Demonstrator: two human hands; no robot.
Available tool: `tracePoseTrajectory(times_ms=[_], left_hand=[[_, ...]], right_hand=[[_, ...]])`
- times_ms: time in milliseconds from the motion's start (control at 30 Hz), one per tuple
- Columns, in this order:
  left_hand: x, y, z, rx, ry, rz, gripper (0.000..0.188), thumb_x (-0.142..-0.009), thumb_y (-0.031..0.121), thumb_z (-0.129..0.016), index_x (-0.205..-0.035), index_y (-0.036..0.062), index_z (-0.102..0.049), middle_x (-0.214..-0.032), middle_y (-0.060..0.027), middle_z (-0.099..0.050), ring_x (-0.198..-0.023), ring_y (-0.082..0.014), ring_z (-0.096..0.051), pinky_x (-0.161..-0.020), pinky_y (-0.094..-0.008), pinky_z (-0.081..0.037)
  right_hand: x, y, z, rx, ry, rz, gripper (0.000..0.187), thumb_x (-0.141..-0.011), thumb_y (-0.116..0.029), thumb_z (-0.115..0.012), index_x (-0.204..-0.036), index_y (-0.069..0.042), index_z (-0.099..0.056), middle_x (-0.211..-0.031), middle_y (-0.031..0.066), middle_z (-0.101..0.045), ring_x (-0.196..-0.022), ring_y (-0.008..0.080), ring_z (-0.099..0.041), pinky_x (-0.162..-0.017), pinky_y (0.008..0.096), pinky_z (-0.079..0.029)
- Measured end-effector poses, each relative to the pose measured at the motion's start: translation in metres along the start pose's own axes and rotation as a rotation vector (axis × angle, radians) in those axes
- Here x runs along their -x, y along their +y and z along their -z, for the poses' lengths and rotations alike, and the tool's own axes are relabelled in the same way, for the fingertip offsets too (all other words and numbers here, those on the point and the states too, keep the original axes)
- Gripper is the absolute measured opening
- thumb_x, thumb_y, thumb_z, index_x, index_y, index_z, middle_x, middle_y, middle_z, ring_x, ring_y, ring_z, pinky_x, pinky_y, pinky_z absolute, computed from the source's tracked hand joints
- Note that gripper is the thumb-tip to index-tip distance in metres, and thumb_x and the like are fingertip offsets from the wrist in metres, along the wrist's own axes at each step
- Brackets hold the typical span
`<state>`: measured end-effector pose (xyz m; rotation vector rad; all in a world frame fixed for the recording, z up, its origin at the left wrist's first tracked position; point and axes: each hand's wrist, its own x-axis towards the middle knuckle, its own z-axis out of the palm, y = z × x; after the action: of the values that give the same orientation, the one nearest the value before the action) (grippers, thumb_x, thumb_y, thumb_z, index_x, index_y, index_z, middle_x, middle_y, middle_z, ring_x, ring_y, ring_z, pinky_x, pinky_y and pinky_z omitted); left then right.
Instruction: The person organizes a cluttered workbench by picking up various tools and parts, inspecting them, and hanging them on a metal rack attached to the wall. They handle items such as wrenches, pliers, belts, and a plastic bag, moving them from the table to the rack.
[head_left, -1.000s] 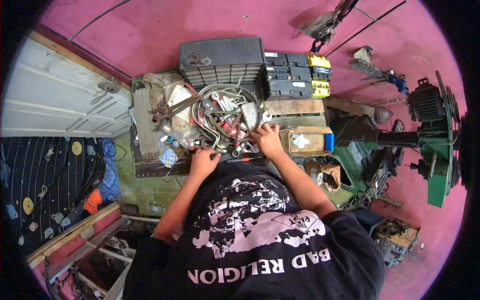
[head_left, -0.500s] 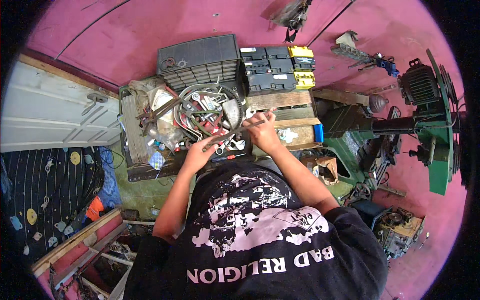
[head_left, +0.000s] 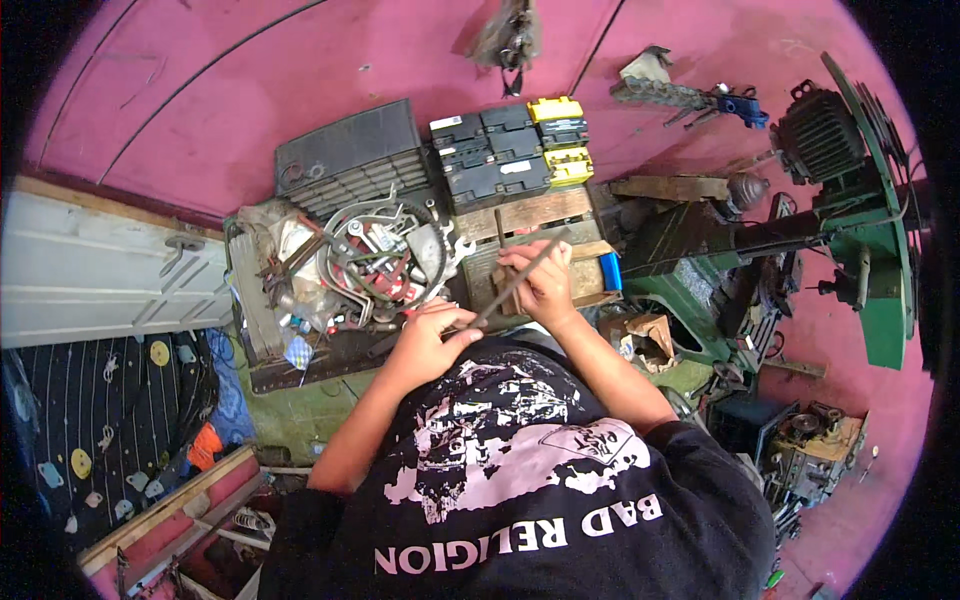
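A thin dark bar [head_left: 512, 290], metal by its look, slants up to the right across the near side of the workbench. My right hand [head_left: 545, 285] is closed round its upper part, and the far tip sticks out above the fingers. At the lower end, my left hand [head_left: 435, 338] has its thumb and fingers closed on the bar. An upright brown strip [head_left: 502, 235] shows beside my right fingers; whether I hold it is unclear. Left of my hands lies a heap of wrenches and loose parts [head_left: 375, 250], ringed by metal bands and a black toothed belt or ring.
A black drawer cabinet [head_left: 350, 155] and black and yellow batteries [head_left: 500, 165] stand at the bench's back. Wooden slats [head_left: 530, 210] and a blue piece [head_left: 611, 272] lie to the right. Beyond is a green drill press [head_left: 885, 240]. A white door [head_left: 110, 270] stands at left.
The view has shifted, so the bench sits further left. The bar has turned more steeply, its lower end now nearer my body. Both hands still hold it.
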<state>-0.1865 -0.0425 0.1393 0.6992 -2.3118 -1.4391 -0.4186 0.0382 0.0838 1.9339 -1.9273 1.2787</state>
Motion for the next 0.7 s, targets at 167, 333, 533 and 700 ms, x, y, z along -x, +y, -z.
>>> tracePoseTrajectory(times_ms=[167,333,533,700], left_hand=[[-0.042,0.04,-0.034,-0.046,-0.064,-0.201,0.023,-0.079,0.014,-0.083,-0.094,-0.0007,-0.071,-0.082,-0.0128,-0.068,-0.08,-0.0274,-0.062,-0.072,-0.0374,-0.049],[-0.102,0.093,-0.072,0.04,-0.099,-0.283,0.022,-0.08,0.012,-0.083,-0.09,-0.0013,-0.068,-0.084,-0.0127,-0.067,-0.081,-0.0271,-0.063,-0.073,-0.0373,-0.049],[-0.175,0.164,-0.102,0.077,-0.035,-0.439,0.021,-0.079,0.009,-0.083,-0.09,-0.0011,-0.068,-0.084,-0.0125,-0.066,-0.078,-0.0243,-0.063,-0.073,-0.0357,-0.05],[-0.211,0.178,-0.129,0.218,-0.008,-0.285,0.021,-0.086,0.007,-0.08,-0.101,-0.0021,-0.07,-0.092,-0.0089,-0.07,-0.084,-0.0151,-0.067,-0.079,-0.0308,-0.054]], right_hand=[[-0.005,0.026,0.067,0.145,0.146,0.095,0.026,-0.077,-0.006,-0.072,-0.102,-0.014,-0.073,-0.112,-0.0011,-0.074,-0.092,0.0227,-0.06,-0.088,0.0418,-0.039],[-0.033,0.055,0.138,0.425,0.339,0.162,0.025,-0.075,-0.01,-0.077,-0.099,-0.019,-0.074,-0.112,-0.0046,-0.075,-0.089,0.0159,-0.061,-0.088,0.0397,-0.037],[-0.084,0.108,0.198,0.437,0.528,0.16,0.021,-0.08,-0.008,-0.077,-0.1,-0.014,-0.074,-0.106,-0.0043,-0.078,-0.089,0.0147,-0.063,-0.089,0.0386,-0.035],[-0.114,0.147,0.209,0.38,0.549,0.19,0.022,-0.081,-0.007,-0.074,-0.101,-0.015,-0.075,-0.105,-0.0072,-0.077,-0.088,0.0143,-0.063,-0.087,0.0388,-0.033]])
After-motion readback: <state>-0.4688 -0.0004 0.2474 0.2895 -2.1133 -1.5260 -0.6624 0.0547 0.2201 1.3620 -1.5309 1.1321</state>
